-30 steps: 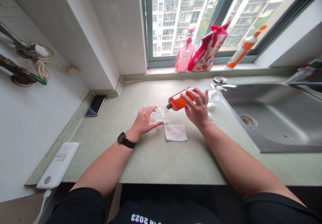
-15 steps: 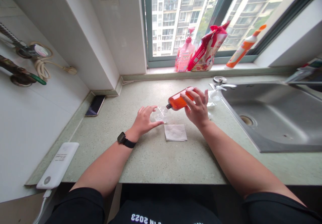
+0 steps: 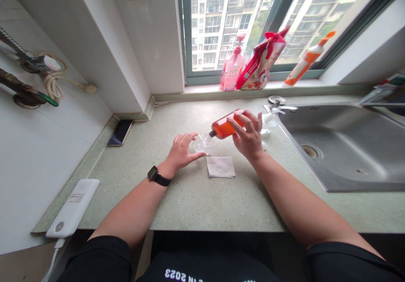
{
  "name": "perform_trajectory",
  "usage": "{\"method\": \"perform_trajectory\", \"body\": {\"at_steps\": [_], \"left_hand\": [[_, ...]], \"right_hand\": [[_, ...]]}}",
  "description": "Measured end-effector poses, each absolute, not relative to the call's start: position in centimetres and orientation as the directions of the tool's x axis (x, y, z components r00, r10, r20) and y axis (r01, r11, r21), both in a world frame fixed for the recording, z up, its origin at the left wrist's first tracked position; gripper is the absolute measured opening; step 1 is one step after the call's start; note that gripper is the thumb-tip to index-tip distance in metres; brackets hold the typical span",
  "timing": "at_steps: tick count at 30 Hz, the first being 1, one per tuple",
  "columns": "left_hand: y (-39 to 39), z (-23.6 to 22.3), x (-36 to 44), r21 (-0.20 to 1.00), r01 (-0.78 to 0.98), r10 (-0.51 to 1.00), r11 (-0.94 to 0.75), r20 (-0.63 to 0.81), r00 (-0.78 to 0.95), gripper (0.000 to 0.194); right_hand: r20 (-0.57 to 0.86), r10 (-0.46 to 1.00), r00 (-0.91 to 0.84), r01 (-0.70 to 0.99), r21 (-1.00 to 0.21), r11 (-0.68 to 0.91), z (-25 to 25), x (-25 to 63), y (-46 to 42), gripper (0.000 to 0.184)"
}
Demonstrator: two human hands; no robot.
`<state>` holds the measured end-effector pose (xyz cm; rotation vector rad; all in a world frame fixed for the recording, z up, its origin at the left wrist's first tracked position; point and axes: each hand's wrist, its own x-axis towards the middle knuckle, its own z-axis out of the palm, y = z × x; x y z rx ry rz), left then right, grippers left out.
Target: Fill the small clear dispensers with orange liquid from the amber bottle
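Observation:
My right hand grips a bottle of orange-red liquid, tipped over with its dark neck pointing down and to the left. The neck is right at the mouth of a small clear plastic container. Around that container curve the thumb and fingers of my left hand, which wears a black watch. Whether liquid is flowing is too small to tell. A folded white tissue lies on the counter just in front of the container.
A steel sink is set into the counter at right, with a clear pump top by its corner. A phone and a white power bank lie at left. A pink pump bottle, red bag and orange-white bottle line the windowsill.

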<state>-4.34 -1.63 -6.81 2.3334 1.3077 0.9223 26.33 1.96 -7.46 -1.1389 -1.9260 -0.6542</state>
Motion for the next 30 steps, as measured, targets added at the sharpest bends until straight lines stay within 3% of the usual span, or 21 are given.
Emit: {"method": "perform_trajectory", "body": {"at_steps": [30], "left_hand": [[-1.66, -6.68, -4.32, 0.543, 0.643, 0.841, -0.54, 0.378, 0.387, 0.074]], "right_hand": [[0.843, 0.451, -0.294, 0.87, 0.041, 0.491, -7.11, 26.29, 1.81, 0.095]]}}
